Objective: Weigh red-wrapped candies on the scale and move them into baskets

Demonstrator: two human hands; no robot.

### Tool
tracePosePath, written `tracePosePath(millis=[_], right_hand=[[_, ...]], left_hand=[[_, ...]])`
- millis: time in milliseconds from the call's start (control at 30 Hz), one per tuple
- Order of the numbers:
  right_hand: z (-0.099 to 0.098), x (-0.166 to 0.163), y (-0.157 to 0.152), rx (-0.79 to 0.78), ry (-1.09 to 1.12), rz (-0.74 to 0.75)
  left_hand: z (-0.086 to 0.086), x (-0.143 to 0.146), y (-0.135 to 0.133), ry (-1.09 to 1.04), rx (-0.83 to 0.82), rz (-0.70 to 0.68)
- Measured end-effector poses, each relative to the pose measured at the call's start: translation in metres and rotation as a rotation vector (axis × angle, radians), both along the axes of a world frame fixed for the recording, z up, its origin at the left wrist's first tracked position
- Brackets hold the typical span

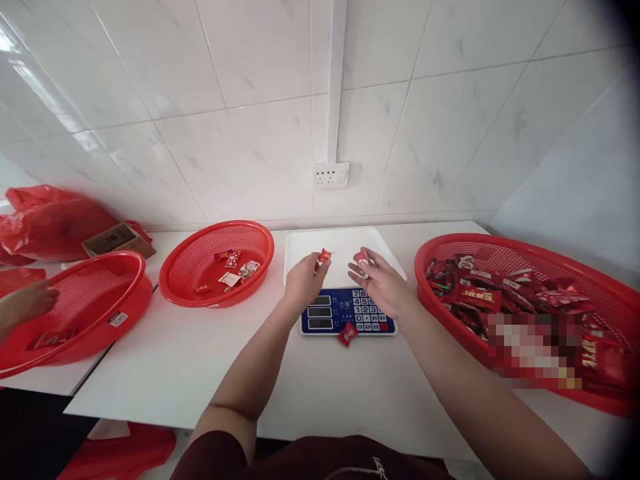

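My left hand pinches a small red packet by its edge, above the pale pan of a weighing scale. Close by on the right, my right hand has its fingers curled around small red-and-white packets; how many is partly hidden. Below both hands is the scale's blue panel with number keys and displays. Another red packet lies at the panel's front edge, overlapping the white table.
To the right, a red basket holds many red packets. At left, another red basket contains several packets. Farther left, a co-worker's hand reaches over a third basket, near red bags and a cardboard box.
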State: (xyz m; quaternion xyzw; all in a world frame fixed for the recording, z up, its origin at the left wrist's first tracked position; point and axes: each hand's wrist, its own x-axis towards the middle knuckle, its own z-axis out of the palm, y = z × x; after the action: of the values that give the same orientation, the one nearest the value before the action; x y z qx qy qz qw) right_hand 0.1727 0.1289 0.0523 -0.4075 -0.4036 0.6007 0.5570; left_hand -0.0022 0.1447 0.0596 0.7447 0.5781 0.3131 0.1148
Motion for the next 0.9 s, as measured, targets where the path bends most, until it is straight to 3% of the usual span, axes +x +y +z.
tracePosePath(millis=[133,233,333,400,467,567,667,800,900], right_hand=[[0.004,0.003,0.013,0.026,-0.28,0.026],[0.007,0.012,0.005,0.055,-0.431,0.034],[0.008,0.025,-0.013,0.133,-0.525,-0.015],[0.005,0.036,-0.028,0.17,-0.572,-0.037],[-0.001,0.045,-0.043,0.151,-0.617,-0.024],[-0.009,0.051,-0.059,0.084,-0.69,0.066],[-0.011,0.047,-0.071,0.087,-0.75,0.19],[-0.007,0.044,-0.084,0.086,-0.785,0.319],[-0.007,0.051,-0.092,0.068,-0.789,0.314]], left_hand=[[-0.002,-0.005,0.006,0.024,0.003,0.034],[-0.009,-0.009,-0.019,-0.024,0.043,0.014],[-0.022,-0.014,-0.064,-0.08,-0.105,-0.274],[-0.036,-0.019,-0.097,-0.007,-0.3,-0.618],[-0.054,-0.022,-0.122,0.109,-0.379,-0.79],[-0.079,-0.018,-0.139,0.245,-0.411,-0.748],[-0.092,-0.006,-0.137,0.38,-0.43,-0.775],[-0.088,0.01,-0.133,0.462,-0.477,-0.908],[-0.075,0.013,-0.13,0.346,-0.594,-0.918]])
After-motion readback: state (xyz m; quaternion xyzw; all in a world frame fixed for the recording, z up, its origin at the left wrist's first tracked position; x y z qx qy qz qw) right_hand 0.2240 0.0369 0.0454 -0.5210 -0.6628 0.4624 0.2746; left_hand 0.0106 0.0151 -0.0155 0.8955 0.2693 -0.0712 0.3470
